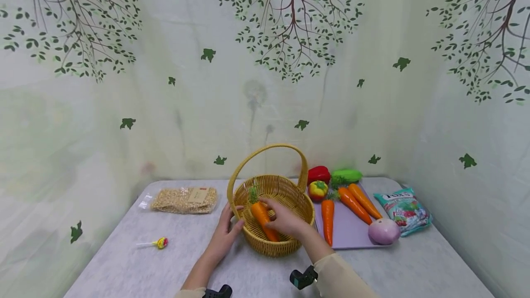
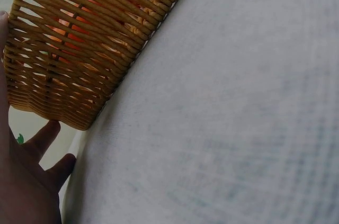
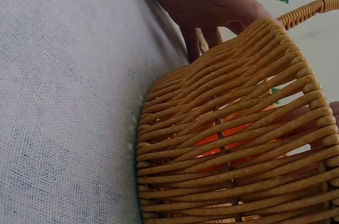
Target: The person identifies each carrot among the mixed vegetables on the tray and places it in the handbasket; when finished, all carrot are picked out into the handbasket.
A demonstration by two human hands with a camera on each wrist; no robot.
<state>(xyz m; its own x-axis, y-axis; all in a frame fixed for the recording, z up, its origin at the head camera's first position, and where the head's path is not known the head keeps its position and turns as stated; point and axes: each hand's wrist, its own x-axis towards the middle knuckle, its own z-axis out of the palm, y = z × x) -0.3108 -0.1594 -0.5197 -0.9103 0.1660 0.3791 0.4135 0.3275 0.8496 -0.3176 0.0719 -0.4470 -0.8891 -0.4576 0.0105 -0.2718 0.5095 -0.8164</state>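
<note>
A wicker basket [image 1: 265,248] with an arched handle stands in the middle of the table. Inside it a carrot [image 1: 262,217] with a green top leans at a slant. My right hand [image 1: 285,219] reaches over the basket's right side and holds the carrot between thumb and fingers. In the left wrist view the weave mostly hides that carrot. My left hand [image 1: 224,232] rests against the basket's left side, thumb and forefinger at the rim near the handle's base. Its other fingers [image 2: 45,138] are spread along the outside.
Right of the basket, a lilac board [image 1: 348,236] bears several carrots [image 1: 327,222], peppers [image 1: 318,190], a green vegetable [image 1: 347,176] and an onion [image 1: 384,231]. A candy bag [image 1: 403,210] lies beyond it. On the left are a grain pack [image 1: 184,200] and a lollipop [image 1: 161,243].
</note>
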